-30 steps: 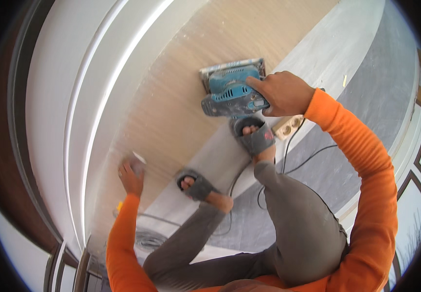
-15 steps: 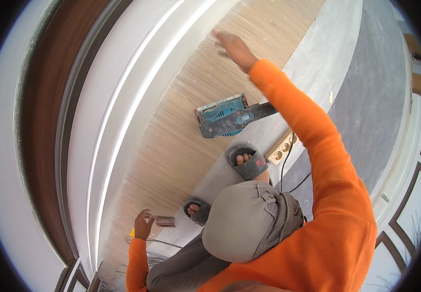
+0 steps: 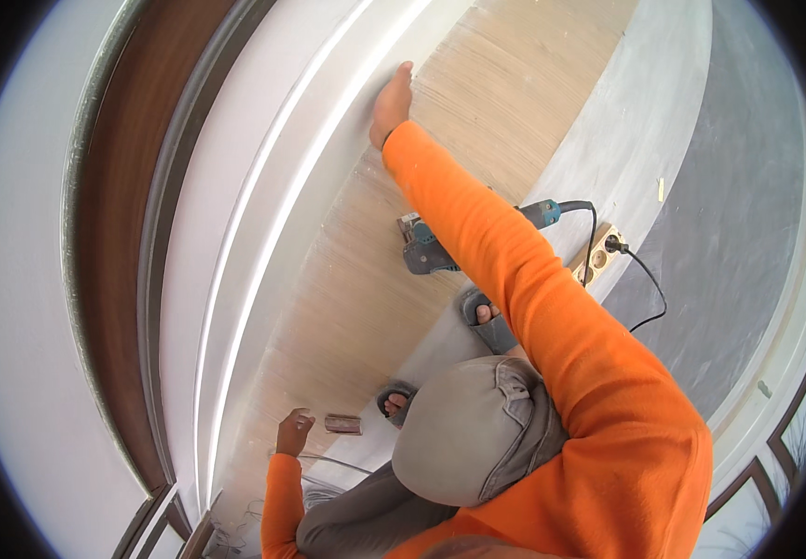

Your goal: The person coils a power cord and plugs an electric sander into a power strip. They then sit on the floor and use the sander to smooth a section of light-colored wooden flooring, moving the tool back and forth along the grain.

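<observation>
A person's right hand (image 3: 392, 101), open, presses flat on the pale striped wood panel (image 3: 477, 121), checking the finish; left hand (image 3: 293, 433) open beside a small brown sanding block (image 3: 343, 425), blue electric sander (image 3: 426, 250) idle.

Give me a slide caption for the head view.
Right hand flat on wooden panel; blue sander rests behind the orange sleeve.

Counted on the wooden panel (image 3: 514, 102)
Seen: one blue power sander (image 3: 426, 250), one small sanding block (image 3: 343, 424), one socket strip (image 3: 596, 256), two sandals (image 3: 488, 321), two hands.
</observation>
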Demonstrator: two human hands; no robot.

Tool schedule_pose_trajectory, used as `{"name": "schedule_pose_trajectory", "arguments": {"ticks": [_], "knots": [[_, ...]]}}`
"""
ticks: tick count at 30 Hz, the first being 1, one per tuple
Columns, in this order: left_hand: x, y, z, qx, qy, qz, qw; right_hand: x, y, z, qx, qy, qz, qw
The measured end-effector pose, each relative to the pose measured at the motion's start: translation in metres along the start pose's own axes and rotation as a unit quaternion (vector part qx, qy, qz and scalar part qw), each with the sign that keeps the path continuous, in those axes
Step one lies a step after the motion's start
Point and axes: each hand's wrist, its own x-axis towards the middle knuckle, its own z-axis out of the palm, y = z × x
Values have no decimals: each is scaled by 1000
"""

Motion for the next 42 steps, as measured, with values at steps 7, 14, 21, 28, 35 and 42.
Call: {"name": "schedule_pose_trajectory", "arguments": {"ticks": [7, 14, 21, 28, 35, 42], "knots": [[-6, 5, 4, 18, -33, -24, 999, -43, 14, 16, -45, 14, 2, 999], [3, 19, -6, 30, 0, -5, 1000, -75, -29, 47, 39, -20, -153, 987], [11, 28, -7, 52, -32, -2, 998, -84, -46, 57, -147, -48, -444, 882], [5, 26, -5, 47, -49, -12, 998, -102, -38, 52, -162, -72, -418, 891], [10, 32, -9, 40, -18, -8, 999, -99, -46, 36, -174, -85, -396, 897], [10, 37, -11, 49, -26, -2, 998, -91, -56, 38, -192, -94, -465, 859]]}}
